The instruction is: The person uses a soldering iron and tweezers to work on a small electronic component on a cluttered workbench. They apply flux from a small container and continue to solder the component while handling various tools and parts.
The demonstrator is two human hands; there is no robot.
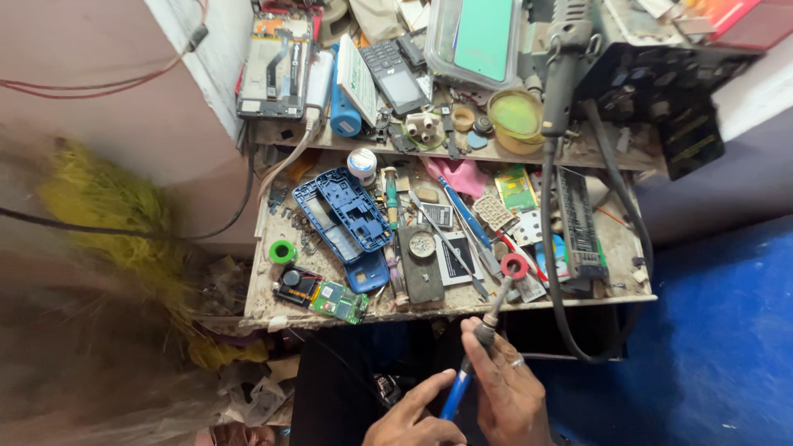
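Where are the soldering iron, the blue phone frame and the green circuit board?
soldering iron [457, 395]: head view, on its blue handle between the hands.
blue phone frame [343, 216]: head view, on its middle ribs.
green circuit board [339, 302]: head view, on its green face.

blue phone frame [343, 216], green tape roll [282, 251]

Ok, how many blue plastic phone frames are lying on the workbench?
2: a big blue frame at the bench's left-centre, and a smaller blue piece just below it, touching it. Clutter could hide more.
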